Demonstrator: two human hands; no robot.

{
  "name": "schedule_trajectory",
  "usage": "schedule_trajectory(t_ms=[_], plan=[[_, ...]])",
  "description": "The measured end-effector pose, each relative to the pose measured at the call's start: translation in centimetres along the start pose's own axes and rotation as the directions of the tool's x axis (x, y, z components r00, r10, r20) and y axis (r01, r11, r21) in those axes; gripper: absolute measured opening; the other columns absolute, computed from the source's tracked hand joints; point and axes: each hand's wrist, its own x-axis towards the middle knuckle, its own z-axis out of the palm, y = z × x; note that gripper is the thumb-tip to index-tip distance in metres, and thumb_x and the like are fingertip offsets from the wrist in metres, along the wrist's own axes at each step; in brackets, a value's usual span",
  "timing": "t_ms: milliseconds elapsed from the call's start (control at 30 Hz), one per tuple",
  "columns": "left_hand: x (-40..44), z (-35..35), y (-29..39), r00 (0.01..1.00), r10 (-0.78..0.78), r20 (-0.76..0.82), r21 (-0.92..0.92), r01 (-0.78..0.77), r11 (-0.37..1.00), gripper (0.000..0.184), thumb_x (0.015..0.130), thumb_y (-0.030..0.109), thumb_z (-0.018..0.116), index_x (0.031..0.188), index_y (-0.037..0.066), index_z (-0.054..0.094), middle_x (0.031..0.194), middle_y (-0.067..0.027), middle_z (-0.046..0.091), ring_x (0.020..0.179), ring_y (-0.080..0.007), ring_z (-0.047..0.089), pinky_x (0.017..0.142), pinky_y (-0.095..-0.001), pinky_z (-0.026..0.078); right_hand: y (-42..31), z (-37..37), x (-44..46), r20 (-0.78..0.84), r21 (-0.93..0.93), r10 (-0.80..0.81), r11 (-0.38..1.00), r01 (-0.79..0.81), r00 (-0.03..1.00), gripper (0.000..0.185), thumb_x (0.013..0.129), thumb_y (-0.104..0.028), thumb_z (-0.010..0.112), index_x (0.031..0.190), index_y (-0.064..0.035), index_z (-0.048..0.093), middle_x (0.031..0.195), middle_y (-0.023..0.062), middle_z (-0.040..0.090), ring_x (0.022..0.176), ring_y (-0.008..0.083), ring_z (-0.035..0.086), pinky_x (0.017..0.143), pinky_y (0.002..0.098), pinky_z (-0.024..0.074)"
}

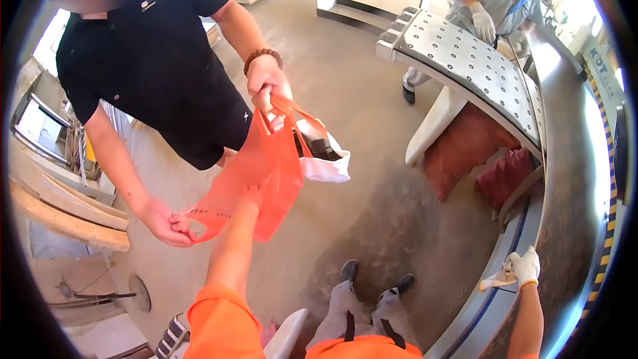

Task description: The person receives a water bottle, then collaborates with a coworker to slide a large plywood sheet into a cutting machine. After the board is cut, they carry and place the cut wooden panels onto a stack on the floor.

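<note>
A person in a dark shirt stands at the left and holds a thin red-orange bag [269, 173] by its edges with both hands. My left forearm reaches up to this bag, and my left hand [251, 189] is inside or behind it, its fingers hidden. Beside the bag hangs a white bag [329, 166] with dark items in its opening. At the lower right, my right hand [525, 266], in a white glove, is closed round a crumpled whitish cloth or glove [498, 280] over the machine's edge.
A perforated white table [465, 53] juts out at the upper right, with a gloved co-worker [495, 0] behind it. Dark red sacks [465, 149] lie beneath. The long machine [571, 226] runs down the right side. Stacked boards [66, 219] are at the left.
</note>
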Motion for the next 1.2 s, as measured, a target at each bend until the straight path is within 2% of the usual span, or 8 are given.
schedule_trajectory(t_ms=[333, 600, 700, 800, 933, 1033, 1100, 1200], plan=[[2.8, 0.7, 0.3, 0.995, 0.043, 0.095, -0.022, -0.041, 0.999, 0.043, 0.091, 0.031, 0.072, 0.129, 0.010, 0.073, 0.122, -0.0215, 0.074, 0.112, -0.0341, 0.071, 0.097, -0.0470, 0.056, 1.0, 0.8, 2.2, -0.208, 0.042, -0.102, 0.993, 0.113, 0.973, 0.069, 0.092, -0.024, 0.072, 0.155, -0.0033, 0.050, 0.121, 0.0309, 0.073, 0.111, 0.0462, 0.072, 0.102, 0.0495, 0.0555], [3.9, 1.8, 1.1, 0.986, 0.072, 0.153, -0.049, -0.065, 0.997, 0.043, 0.090, 0.035, 0.075, 0.124, 0.010, 0.075, 0.116, -0.0211, 0.076, 0.106, -0.0325, 0.073, 0.094, -0.0465, 0.057, -2.1, 0.9, 5.4, -0.087, -0.381, -0.082, 0.924, 0.043, 0.993, 0.076, 0.092, -0.027, 0.078, 0.158, -0.0063, 0.048, 0.120, 0.0251, 0.076, 0.109, 0.0385, 0.077, 0.098, 0.0440, 0.0609], [3.5, 1.2, 1.1, 0.984, 0.077, 0.158, -0.050, -0.070, 0.996, 0.043, 0.089, 0.036, 0.076, 0.122, 0.010, 0.076, 0.114, -0.0209, 0.076, 0.104, -0.0319, 0.073, 0.092, -0.0464, 0.057, -1.2, 1.2, 7.6, -0.034, -0.415, -0.101, 0.907, 0.078, 0.994, 0.066, 0.092, -0.026, 0.077, 0.151, -0.0041, 0.055, 0.122, 0.0248, 0.076, 0.112, 0.0381, 0.076, 0.100, 0.0434, 0.0607], [1.8, -0.1, 1.2, 0.983, 0.085, 0.162, -0.052, -0.078, 0.996, 0.043, 0.088, 0.038, 0.077, 0.120, 0.010, 0.077, 0.112, -0.0207, 0.077, 0.102, -0.0313, 0.074, 0.091, -0.0462, 0.058, -0.9, 1.5, 7.3, -0.180, -0.246, -0.152, 0.964, 0.106, 0.972, 0.042, 0.086, -0.019, 0.075, 0.123, 0.0004, 0.067, 0.117, 0.0276, 0.075, 0.110, 0.0433, 0.074, 0.099, 0.0467, 0.0590], [-4.3, -5.7, 0.6, 0.985, 0.081, 0.151, -0.059, -0.073, 0.996, 0.043, 0.087, 0.040, 0.078, 0.118, 0.010, 0.078, 0.109, -0.0205, 0.077, 0.099, -0.0305, 0.075, 0.089, -0.0460, 0.058, -0.3, 1.3, 7.1, -0.190, -0.172, -0.156, 0.977, 0.124, 0.969, 0.039, 0.085, -0.025, 0.077, 0.115, -0.0011, 0.070, 0.112, 0.0279, 0.076, 0.106, 0.0439, 0.074, 0.097, 0.0502, 0.0592], [-12.9, -14.2, 0.7, 0.992, 0.112, 0.059, -0.053, -0.109, 0.993, 0.043, 0.087, 0.042, 0.079, 0.116, 0.010, 0.079, 0.107, -0.0203, 0.078, 0.097, -0.0299, 0.076, 0.088, -0.0458, 0.058, -0.4, -0.3, 6.8, -0.135, -0.110, -0.152, 0.984, 0.138, 0.979, 0.042, 0.083, -0.035, 0.081, 0.113, -0.0078, 0.071, 0.110, 0.0241, 0.077, 0.105, 0.0430, 0.075, 0.094, 0.0511, 0.0600], [-20.0, -19.9, 1.3, 0.967, 0.218, -0.130, 0.022, -0.217, 0.976, 0.064, 0.077, 0.038, 0.088, 0.124, -0.003, 0.072, 0.103, -0.0237, 0.078, 0.096, -0.0376, 0.078, 0.087, -0.0461, 0.061, -1.6, -2.1, 6.0, -0.065, -0.037, -0.130, 0.991, 0.128, 0.989, 0.041, 0.083, -0.034, 0.079, 0.115, -0.0089, 0.071, 0.110, 0.0241, 0.077, 0.106, 0.0436, 0.075, 0.095, 0.0516, 0.0592], [-29.7, -23.7, 0.8, 0.916, 0.168, -0.365, -0.176, -0.245, 0.953, 0.068, 0.076, 0.035, 0.089, 0.129, -0.002, 0.068, 0.106, -0.0219, 0.077, 0.098, -0.0364, 0.077, 0.088, -0.0457, 0.061, -0.1, -1.9, 7.8, -0.058, 0.058, -0.228, 0.971, 0.231, 0.972, 0.047, 0.086, -0.035, 0.074, 0.123, -0.0075, 0.069, 0.111, 0.0267, 0.076, 0.109, 0.0441, 0.074, 0.099, 0.0503, 0.0572]])
